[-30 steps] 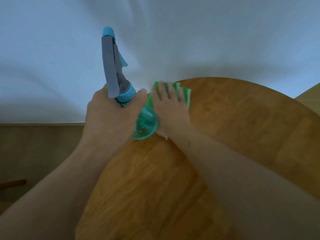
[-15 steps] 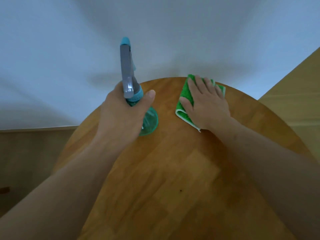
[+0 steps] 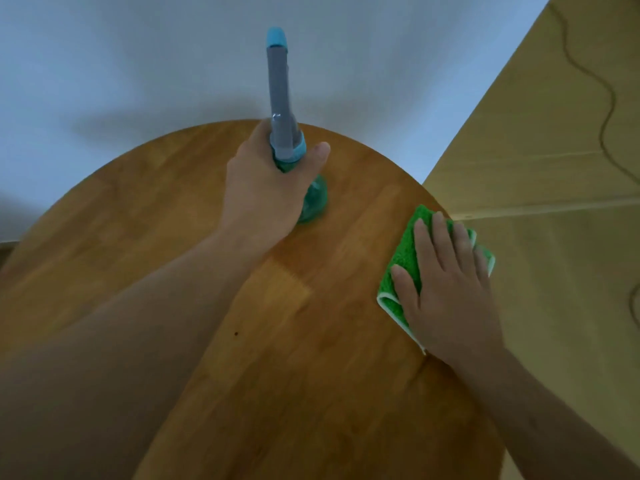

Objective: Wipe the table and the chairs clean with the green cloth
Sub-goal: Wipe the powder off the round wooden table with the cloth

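- Nearest to the person, two bare forearms reached out over the round wooden desk [image 3: 180, 216], one from each side, crossing a wide stretch of its top.
- The right hand [image 3: 446, 289] lay flat on the green cloth [image 3: 403, 261], fingers straight and slightly spread, pressing down rather than gripping; a flat palm like that would spread the pressure evenly for wiping.
- The green cloth was folded into a thick pad with a white hem showing, and it sat right at the right edge of the desk, its far corner hanging just over the rim. I judged that the edge itself was being wiped there.
- Further in, towards the far edge of the desk, the left hand [image 3: 263, 188] was curled round the neck of a spray bottle [image 3: 284, 133], thumb wrapped to the right of the collar.
- The bottle's green body sat low over the wood, though whether it rested on the desk or hung just above it I could not tell. Its grey and blue spray head pointed away from the person. Kept in that hand, it probably stayed out of the cloth's path and ready for another squirt.
- A small dark speck [image 3: 236, 333] marked the wood near the middle.
- Beyond the desk stood a pale wall [image 3: 138, 64], and off the right edge lay light wood flooring [image 3: 554, 150] with a thin dark cable [image 3: 604, 91] trailing across it.
- No chairs were in sight, so that part of the job looked not yet begun.
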`<action>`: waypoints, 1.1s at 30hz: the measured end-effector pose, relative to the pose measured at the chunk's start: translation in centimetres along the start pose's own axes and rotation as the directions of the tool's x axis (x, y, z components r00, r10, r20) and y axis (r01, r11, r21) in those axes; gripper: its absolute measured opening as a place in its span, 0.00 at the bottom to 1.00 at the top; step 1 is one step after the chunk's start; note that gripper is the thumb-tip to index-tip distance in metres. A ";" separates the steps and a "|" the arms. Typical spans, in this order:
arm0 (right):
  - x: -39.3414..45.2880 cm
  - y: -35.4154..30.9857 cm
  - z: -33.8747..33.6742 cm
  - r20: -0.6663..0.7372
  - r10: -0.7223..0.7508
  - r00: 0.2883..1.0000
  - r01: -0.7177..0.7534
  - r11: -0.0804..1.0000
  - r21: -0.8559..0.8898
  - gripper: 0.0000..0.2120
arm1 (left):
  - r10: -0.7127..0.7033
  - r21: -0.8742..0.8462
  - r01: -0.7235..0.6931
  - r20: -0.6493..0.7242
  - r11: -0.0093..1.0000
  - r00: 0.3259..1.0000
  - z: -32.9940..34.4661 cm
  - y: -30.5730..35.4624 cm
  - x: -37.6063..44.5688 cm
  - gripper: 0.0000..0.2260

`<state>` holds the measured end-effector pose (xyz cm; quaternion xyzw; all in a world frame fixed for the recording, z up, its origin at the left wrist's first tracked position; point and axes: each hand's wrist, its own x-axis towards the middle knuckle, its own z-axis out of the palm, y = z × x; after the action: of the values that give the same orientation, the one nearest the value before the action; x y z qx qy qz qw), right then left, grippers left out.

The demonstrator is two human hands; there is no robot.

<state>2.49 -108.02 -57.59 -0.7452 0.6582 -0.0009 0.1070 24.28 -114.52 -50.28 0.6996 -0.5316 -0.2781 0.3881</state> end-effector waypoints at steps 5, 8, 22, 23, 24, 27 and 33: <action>-9.9 1.3 0.7 0.070 -0.042 0.997 0.042 0.999 0.001 0.31 | 0.024 -0.002 -0.024 0.054 1.000 0.998 3.0 1.7 0.2 0.13; -11.1 2.1 0.6 0.100 -0.127 0.987 0.128 0.992 -0.005 0.31 | -0.014 -0.059 0.020 0.087 0.998 0.996 4.0 2.3 0.9 0.16; 1.2 2.8 0.3 -0.032 -0.140 0.990 0.140 0.990 0.000 0.31 | -0.271 0.407 0.190 0.153 0.894 0.950 4.8 -0.2 -5.5 0.40; 0.2 2.9 0.3 -0.031 -0.154 0.988 0.154 0.988 -0.004 0.31 | -0.299 0.454 0.197 0.165 0.869 0.940 4.6 -0.3 -6.2 0.40; -0.9 3.1 0.4 -0.024 -0.171 0.985 0.171 0.985 -0.009 0.31 | -0.325 0.493 0.203 0.175 0.846 0.929 4.3 -0.5 -6.7 0.39; -5.6 3.8 0.8 -0.001 -0.195 0.981 0.195 0.981 -0.017 0.31 | -0.368 0.561 0.198 0.208 0.804 0.906 2.7 -1.2 -8.5 0.35; -16.7 1.7 2.5 -0.018 -0.108 0.994 0.108 0.994 0.000 0.31 | -0.351 0.544 0.202 0.184 0.814 0.918 -0.7 -3.8 -13.1 0.33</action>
<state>-1.07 -91.42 -58.01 -0.7796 0.6180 -0.0139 0.1010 23.20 -101.23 -53.40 0.8020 -0.5267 -0.2743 0.0641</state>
